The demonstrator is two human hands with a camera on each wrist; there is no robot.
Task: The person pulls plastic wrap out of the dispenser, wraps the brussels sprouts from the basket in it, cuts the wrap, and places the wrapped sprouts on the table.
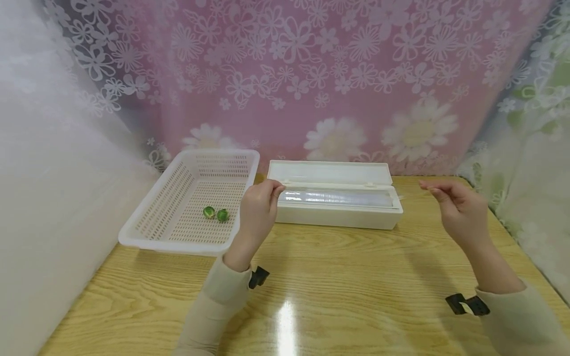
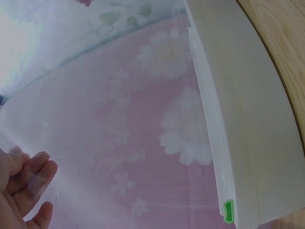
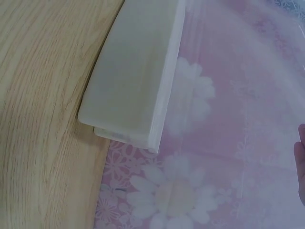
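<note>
A long white cling film dispenser [image 1: 338,217] lies on the table with its lid [image 1: 329,172] raised and a roll of clear cling film [image 1: 336,198] inside. My left hand [image 1: 258,210] is raised at the dispenser's left end, thumb and fingertips pinching the film's edge. Beyond its right end, my right hand [image 1: 465,212] pinches the other side in the same way. Between the hands a nearly invisible clear sheet [image 2: 100,157] stretches up from the dispenser, showing as a hazy sheen in both wrist views. Only part of the right hand appears in the right wrist view.
To the left stands a white perforated plastic basket [image 1: 173,244] holding two small green Brussels sprouts [image 1: 222,215]. The wooden table [image 1: 338,282] runs back to a pink flowered curtain [image 1: 285,99]. A green piece [image 2: 229,211] sits at one end of the dispenser.
</note>
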